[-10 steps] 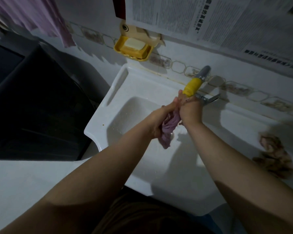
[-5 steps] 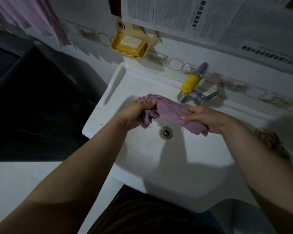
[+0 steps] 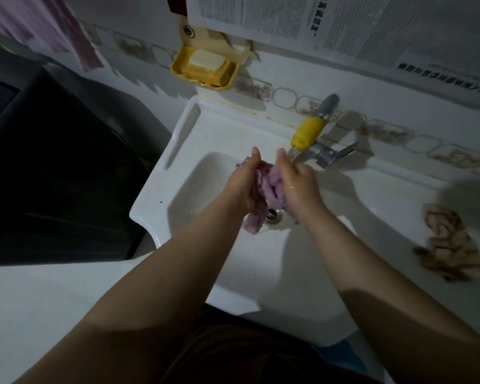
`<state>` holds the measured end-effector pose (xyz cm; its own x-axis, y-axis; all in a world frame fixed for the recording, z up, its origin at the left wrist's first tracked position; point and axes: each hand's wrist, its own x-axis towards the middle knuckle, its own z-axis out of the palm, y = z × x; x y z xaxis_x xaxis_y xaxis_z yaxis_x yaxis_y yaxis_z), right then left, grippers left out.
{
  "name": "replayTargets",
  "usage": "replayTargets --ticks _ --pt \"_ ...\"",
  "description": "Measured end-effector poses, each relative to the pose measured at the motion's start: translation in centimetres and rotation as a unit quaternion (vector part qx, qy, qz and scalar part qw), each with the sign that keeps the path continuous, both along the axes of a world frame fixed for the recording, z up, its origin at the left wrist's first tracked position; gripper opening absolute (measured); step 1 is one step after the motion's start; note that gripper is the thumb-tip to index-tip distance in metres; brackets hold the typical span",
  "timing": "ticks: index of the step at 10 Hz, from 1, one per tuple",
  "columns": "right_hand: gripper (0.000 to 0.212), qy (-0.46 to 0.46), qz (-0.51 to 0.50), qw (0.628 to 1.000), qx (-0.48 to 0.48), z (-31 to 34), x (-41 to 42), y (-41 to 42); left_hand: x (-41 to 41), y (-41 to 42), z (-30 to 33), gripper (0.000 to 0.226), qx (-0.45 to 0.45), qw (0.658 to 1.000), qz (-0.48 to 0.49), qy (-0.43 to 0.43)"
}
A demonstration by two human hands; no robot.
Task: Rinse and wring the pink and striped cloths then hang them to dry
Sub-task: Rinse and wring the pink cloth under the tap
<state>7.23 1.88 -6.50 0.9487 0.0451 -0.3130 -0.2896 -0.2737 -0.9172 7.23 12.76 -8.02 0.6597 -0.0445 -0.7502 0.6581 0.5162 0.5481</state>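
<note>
Both forearms reach forward over the white sink [image 3: 161,195], the hands drawn close together with the pink cloth [image 3: 269,187] bunched between them. The left hand [image 3: 243,184] grips the cloth from its side, fingers curled round the folds and thumb pointing up; the right hand [image 3: 297,181] clasps it from the opposite side, palm turned inward, thumb raised too. A loose end of the cloth hangs below the left hand, just above the drain [image 3: 273,213]. Just beyond the right hand's thumb is the tap [image 3: 311,131] with its yellow sleeve, water running from it onto that hand. Well to the right of the right hand, on the sink's flat ledge, lies the striped cloth [image 3: 449,245] in a crumpled heap. Beyond the left hand, on the wall, is a yellow soap dish [image 3: 205,70].

Half a second ago the hands were apart, stretching the cloth out between them across the basin; now they have come together and the cloth is gathered into a wad.
</note>
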Motion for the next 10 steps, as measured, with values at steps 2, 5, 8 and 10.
replayTargets --ticks 2,5,8,10 --pt "0.045 0.003 -0.056 0.983 -0.176 -0.4 3.1 1.3 -0.1 -3.7 0.9 0.023 0.08 0.996 0.018 0.039" --pt "0.043 0.002 -0.025 0.985 -0.171 -0.8 2.3 1.5 -0.7 -3.2 0.6 0.029 0.045 0.999 0.015 0.005" --pt "0.049 -0.059 0.005 0.978 -0.201 -0.5 1.2 2.7 -1.1 -1.7 1.3 0.035 0.066 0.997 -0.024 0.018" --pt "0.043 0.082 0.036 0.976 -0.196 -1.7 5.1 -1.3 -2.1 -0.8 0.4 0.037 -0.001 0.995 -0.09 -0.032"
